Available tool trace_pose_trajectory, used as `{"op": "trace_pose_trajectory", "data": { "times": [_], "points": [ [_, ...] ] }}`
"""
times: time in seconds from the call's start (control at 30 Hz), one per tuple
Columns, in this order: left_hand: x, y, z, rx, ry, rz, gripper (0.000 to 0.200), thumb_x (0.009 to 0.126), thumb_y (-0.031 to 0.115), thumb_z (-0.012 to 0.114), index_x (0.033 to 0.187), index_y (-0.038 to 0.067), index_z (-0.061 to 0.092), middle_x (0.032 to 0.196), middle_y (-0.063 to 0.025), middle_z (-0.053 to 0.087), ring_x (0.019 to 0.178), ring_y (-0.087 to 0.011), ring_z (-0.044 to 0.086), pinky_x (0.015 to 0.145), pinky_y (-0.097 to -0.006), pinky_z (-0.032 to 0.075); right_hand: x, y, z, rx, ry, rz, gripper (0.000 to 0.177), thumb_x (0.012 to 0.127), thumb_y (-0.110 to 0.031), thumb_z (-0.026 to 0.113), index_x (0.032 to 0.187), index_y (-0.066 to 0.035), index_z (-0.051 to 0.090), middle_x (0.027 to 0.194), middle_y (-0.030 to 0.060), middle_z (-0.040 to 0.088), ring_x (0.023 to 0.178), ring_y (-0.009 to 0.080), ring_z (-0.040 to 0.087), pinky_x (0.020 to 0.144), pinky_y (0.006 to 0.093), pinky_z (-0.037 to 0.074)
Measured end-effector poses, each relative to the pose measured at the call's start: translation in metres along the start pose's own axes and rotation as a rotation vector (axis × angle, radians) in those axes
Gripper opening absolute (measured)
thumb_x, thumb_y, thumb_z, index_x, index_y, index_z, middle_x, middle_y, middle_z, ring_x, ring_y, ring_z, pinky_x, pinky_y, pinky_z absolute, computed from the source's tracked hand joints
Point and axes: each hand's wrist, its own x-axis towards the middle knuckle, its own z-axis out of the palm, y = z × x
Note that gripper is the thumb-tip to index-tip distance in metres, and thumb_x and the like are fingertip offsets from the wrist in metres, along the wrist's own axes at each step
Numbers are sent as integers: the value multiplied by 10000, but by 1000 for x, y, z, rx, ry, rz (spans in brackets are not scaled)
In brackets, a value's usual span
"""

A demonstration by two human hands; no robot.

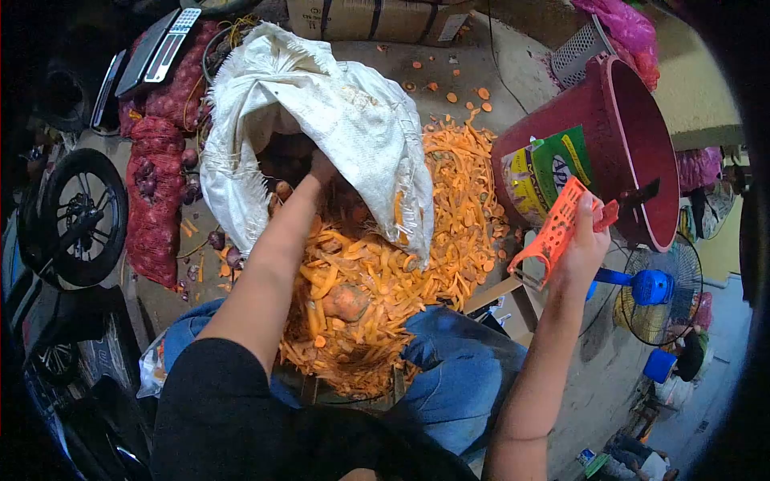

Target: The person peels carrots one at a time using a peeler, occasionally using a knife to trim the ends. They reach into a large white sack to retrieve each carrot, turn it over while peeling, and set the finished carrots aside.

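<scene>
My left hand reaches into the mouth of a large white woven sack; its fingers are hidden inside. In my right hand is an orange-red peeler with a perforated body, held up beside the maroon bucket. A dark blade and a red handle also show at that hand. Orange peelings lie heaped below and to the right of the sack, reaching between my knees. One rounded orange vegetable rests on the heap.
The maroon bucket leans at the right, near a blue fan. Red net bags of onions, a scale and a wheel stand at the left. A cardboard box is behind the sack. People are partly visible at the far right.
</scene>
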Motion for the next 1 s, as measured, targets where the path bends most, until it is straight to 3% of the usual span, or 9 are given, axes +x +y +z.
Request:
{"op": "trace_pose_trajectory", "data": {
  "times": [0.13, 0.23, 0.37, 0.47, 0.57, 0.7, 0.8, 0.9, 1.0],
  "points": [
    [-39, -39, 29, 262, 4, -66, 551, 721, 376, 490, 1148, 48, 372, 1145, -147, 432, 1030, -313, 429, 823, -353, 376, -5, 3, 10, 50, -25, -33, 189, 806, -200, 515, 828, -13, 501, 692, -28, 465, 620, 34, 407, 580, 180, 339],
    [-65, 56, -33, 391, -354, -145, 556, 687, 408, 525, 1026, -28, 454, 987, -216, 512, 871, -366, 511, 750, -359, 421, -9, 2, 15, 23, -69, -52, 186, 807, -203, 512, 817, -18, 508, 673, -49, 444, 605, 24, 378, 547, 175, 311],
    [-75, 35, -35, 415, -613, -283, 508, 697, 390, 510, 1007, -11, 472, 944, -177, 542, 836, -317, 534, 733, -325, 424, -20, -6, 17, -8, -73, -115, 183, 810, -206, 503, 798, -24, 509, 647, -61, 417, 586, 19, 348, 525, 174, 286],
    [-97, 85, -89, -846, -413, -1017, 425, 727, 320, 463, 1065, 63, 468, 960, -93, 522, 835, -180, 503, 716, -375, 404, -14, 0, 7, 35, -68, -82, 182, 808, -213, 506, 790, -32, 509, 647, -57, 426, 567, 24, 349, 514, 180, 287],
    [-128, 159, -151, -1670, -424, -824, 441, 777, 209, 443, 1156, 11, 337, 1008, -159, 490, 902, -237, 507, 774, -455, 428, -11, 1, 11, 155, -55, -12, 181, 805, -218, 512, 778, -39, 506, 648, -45, 441, 566, 35, 372, 516, 192, 310],
    [-124, 235, -190, -1739, -417, -682, 504, 774, 221, 463, 1205, 36, 279, 1073, -177, 447, 932, -252, 494, 725, -439, 460, -34, -17, 31, 281, -31, 69, 169, 800, -213, 516, 760, -49, 504, 654, -17, 467, 592, 62, 420, 544, 222, 362],
    [-128, 274, -212, -1771, -545, -296, 599, 765, 308, 501, 1228, 36, 235, 1166, -172, 370, 931, -242, 494, 725, -363, 472, -47, -14, 45, 316, -67, 105, 176, 803, -221, 511, 763, -49, 508, 658, -4, 477, 568, 78, 442, 521, 236, 383],
    [-145, 299, -225, -1742, -508, -206, 642, 760, 387, 497, 1229, 37, 234, 1159, -162, 384, 937, -238, 493, 731, -354, 468, -69, -21, 51, 339, -131, 111, 199, 806, -231, 505, 782, -34, 517, 680, 10, 505, 547, 83, 469, 496, 241, 399],
    [-166, 312, -237, -1733, -358, -428, 587, 780, 394, 470, 1202, 33, 279, 1102, -135, 443, 950, -227, 492, 770, -373, 446, -93, -37, 51, 388, -236, 170, 223, 807, -238, 503, 807, -16, 521, 703, 27, 539, 542, 89, 505, 488, 238, 418]
  ]
}}
